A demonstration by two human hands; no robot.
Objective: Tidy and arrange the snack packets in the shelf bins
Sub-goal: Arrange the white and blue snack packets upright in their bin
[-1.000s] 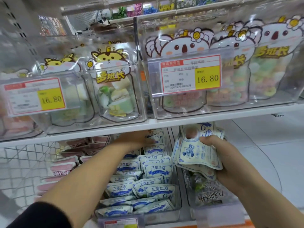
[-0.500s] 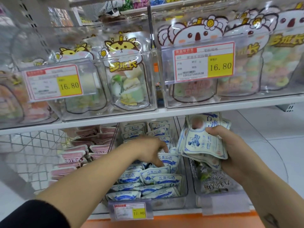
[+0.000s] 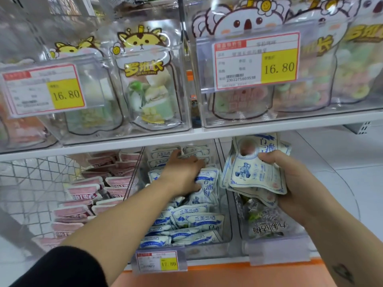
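L hand was down in the middle clear bin, fingers laid fairly straight over the blue-and-white packets toward the far end. It was touching them, not clamped on any afaict. R hand gripped a small stack of the same packets, thumb on top, fingers curled under, just above the right bin w/ greenish packets in it. Pink packets sat left of the middle bin. Its near-face price tag read 17.80. Upper shelf had cat pouches & koala pouches in clear bins, 16.80 tags.
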